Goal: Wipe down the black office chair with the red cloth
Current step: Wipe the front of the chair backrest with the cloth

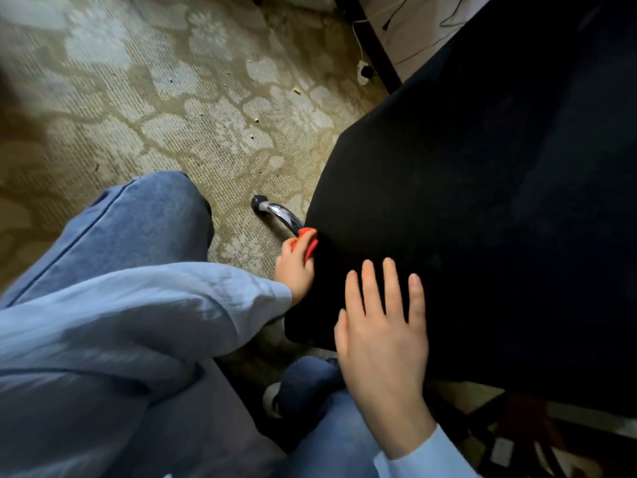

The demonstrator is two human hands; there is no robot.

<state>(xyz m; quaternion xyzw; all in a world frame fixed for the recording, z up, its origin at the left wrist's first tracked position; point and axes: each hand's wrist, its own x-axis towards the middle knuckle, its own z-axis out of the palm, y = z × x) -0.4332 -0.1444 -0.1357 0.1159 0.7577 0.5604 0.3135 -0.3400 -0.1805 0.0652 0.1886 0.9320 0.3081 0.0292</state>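
The black office chair [482, 208] fills the right half of the head view, its padded seat seen from above. My left hand [294, 269] grips the red cloth [307, 241] and presses it against the seat's left side edge; most of the cloth is hidden in my fingers. My right hand [382, 339] lies flat on the seat's near corner, fingers spread, holding nothing. A chrome chair leg [281, 215] with a black caster [258, 202] pokes out from under the seat just beyond the cloth.
A patterned beige carpet [165, 98] covers the floor to the left. My knees in blue jeans [138, 222] sit at the lower left. White cables and a plug [363, 72] lie near a dark furniture leg at top centre.
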